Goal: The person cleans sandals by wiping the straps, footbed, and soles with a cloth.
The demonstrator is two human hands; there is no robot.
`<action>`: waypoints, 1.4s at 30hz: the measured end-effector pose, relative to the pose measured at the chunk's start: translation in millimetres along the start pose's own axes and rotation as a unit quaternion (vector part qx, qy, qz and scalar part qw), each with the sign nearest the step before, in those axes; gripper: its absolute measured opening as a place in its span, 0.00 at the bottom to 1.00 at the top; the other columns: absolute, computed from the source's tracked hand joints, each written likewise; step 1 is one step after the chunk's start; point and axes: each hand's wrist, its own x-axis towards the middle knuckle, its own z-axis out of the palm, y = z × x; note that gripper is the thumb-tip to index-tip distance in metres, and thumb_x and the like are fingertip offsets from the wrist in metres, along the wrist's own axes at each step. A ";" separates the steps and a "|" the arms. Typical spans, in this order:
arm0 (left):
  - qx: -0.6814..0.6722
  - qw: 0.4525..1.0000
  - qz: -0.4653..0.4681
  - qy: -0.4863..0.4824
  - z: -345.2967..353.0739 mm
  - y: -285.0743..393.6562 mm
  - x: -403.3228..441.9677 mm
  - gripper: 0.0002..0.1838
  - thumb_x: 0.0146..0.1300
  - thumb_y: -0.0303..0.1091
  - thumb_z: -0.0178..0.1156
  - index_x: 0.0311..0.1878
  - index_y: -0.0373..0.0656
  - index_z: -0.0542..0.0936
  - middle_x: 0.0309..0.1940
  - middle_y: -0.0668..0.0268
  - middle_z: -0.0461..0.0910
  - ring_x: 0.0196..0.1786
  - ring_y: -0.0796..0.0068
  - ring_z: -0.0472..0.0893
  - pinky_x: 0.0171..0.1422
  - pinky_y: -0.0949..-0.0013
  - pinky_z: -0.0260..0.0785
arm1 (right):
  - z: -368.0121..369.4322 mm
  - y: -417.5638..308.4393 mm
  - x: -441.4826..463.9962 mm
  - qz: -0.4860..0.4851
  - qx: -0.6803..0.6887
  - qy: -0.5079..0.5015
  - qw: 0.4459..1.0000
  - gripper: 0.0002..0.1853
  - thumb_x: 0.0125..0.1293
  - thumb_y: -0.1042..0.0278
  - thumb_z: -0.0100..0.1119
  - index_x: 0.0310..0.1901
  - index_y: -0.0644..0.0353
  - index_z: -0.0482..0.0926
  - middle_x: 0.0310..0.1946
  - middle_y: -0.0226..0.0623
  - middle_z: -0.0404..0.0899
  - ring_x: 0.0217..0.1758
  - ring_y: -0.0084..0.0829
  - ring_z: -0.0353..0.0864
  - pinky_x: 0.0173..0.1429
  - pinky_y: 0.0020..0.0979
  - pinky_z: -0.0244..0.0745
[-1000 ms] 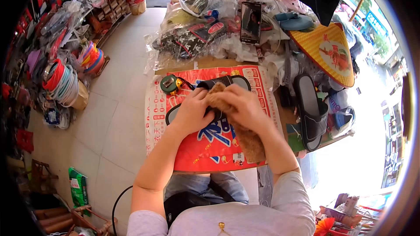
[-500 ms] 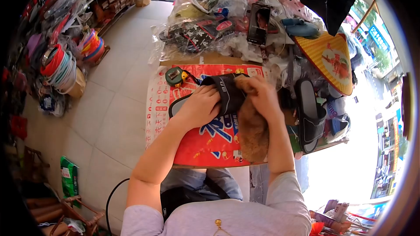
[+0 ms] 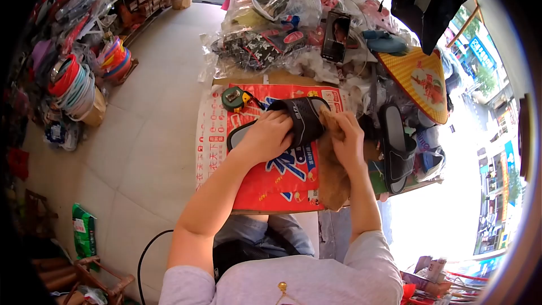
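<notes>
A black slide slipper (image 3: 307,124) with a grey insole lies on the red printed sheet (image 3: 265,192), its toe pointing right. My left hand (image 3: 270,136) grips it by the heel side of the strap, fingers curled at the strap's edge. At the toe end, my right hand (image 3: 349,135) is closed on a brown cloth (image 3: 333,178) and presses part of it against the slipper. The rest of the cloth hangs down towards the table's front edge. A matching slipper (image 3: 398,152) rests to the right of my right hand.
A green and yellow tape measure (image 3: 235,99) lies beyond my left hand. Plastic-wrapped goods (image 3: 254,45) and a phone (image 3: 336,36) cover the far side. At the right is a yellow conical hat (image 3: 415,82). Buckets (image 3: 79,93) stand on the left.
My right hand has lowered slightly with the cloth, and the slipper's toe shows more. Head movement has shifted the whole view a little. My left hand keeps its hold.
</notes>
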 end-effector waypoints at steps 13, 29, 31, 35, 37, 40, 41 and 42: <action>-0.013 1.000 -0.006 -0.006 3.2 -1.6 -4.2 0.15 0.57 0.30 0.59 0.48 0.35 0.76 0.52 0.49 0.77 0.60 0.49 0.73 0.67 0.55 0.63 | 1.3 -11.2 -10.6 -0.024 -0.020 0.009 0.999 0.28 0.44 0.84 0.61 0.50 0.53 0.80 0.41 0.38 0.76 0.40 0.45 0.81 0.42 0.40 0.78; -0.007 1.000 0.008 -0.013 0.8 -2.1 -3.2 0.14 0.59 0.31 0.60 0.46 0.35 0.77 0.49 0.49 0.80 0.59 0.51 0.75 0.67 0.55 0.64 | 6.6 -25.0 -18.7 -0.213 0.036 -0.073 0.974 0.20 0.42 0.79 0.66 0.42 0.52 0.81 0.41 0.37 0.77 0.42 0.42 0.81 0.42 0.37 0.78; -0.005 1.000 0.008 -0.016 0.6 -2.6 -3.2 0.13 0.59 0.31 0.60 0.46 0.35 0.77 0.49 0.49 0.80 0.59 0.51 0.75 0.66 0.55 0.64 | 8.1 -18.7 -19.5 -0.229 0.012 -0.135 0.964 0.16 0.44 0.77 0.65 0.39 0.53 0.80 0.41 0.37 0.76 0.43 0.41 0.80 0.43 0.37 0.77; -0.014 0.999 0.019 0.025 4.6 -1.7 -2.5 0.12 0.59 0.30 0.60 0.44 0.35 0.77 0.47 0.50 0.80 0.57 0.50 0.75 0.65 0.55 0.65 | -7.3 16.0 -20.4 -0.129 -0.029 -0.115 0.984 0.15 0.42 0.74 0.69 0.37 0.53 0.81 0.44 0.36 0.76 0.44 0.42 0.80 0.46 0.37 0.77; -0.008 0.999 0.022 0.026 5.5 -1.8 -3.4 0.12 0.59 0.30 0.59 0.45 0.35 0.77 0.47 0.50 0.80 0.58 0.50 0.75 0.65 0.55 0.65 | -15.4 12.9 -20.5 -0.100 -0.102 -0.065 0.988 0.16 0.41 0.72 0.70 0.37 0.53 0.82 0.44 0.37 0.77 0.44 0.42 0.80 0.45 0.37 0.78; -0.004 1.000 0.014 0.006 2.7 -1.7 -2.7 0.13 0.59 0.30 0.59 0.45 0.35 0.77 0.48 0.50 0.80 0.58 0.51 0.75 0.66 0.55 0.64 | -9.1 -27.2 -16.0 -0.179 -0.011 -0.075 0.981 0.16 0.40 0.74 0.68 0.36 0.54 0.81 0.43 0.36 0.76 0.44 0.40 0.80 0.44 0.36 0.77; -0.004 1.000 0.007 -0.015 0.6 -1.6 -2.5 0.13 0.59 0.30 0.59 0.46 0.35 0.77 0.49 0.50 0.80 0.59 0.51 0.75 0.66 0.55 0.64 | -5.7 -32.3 -17.1 -0.224 0.021 -0.118 0.967 0.17 0.39 0.74 0.68 0.36 0.54 0.81 0.43 0.36 0.76 0.44 0.40 0.80 0.44 0.35 0.77; -0.002 1.000 0.009 -0.018 0.6 -2.0 -2.4 0.13 0.59 0.30 0.59 0.46 0.35 0.77 0.49 0.50 0.80 0.59 0.51 0.75 0.66 0.55 0.64 | -2.6 -31.9 -15.7 -0.231 0.007 -0.147 0.962 0.17 0.38 0.73 0.67 0.36 0.53 0.81 0.42 0.36 0.76 0.44 0.39 0.80 0.43 0.35 0.77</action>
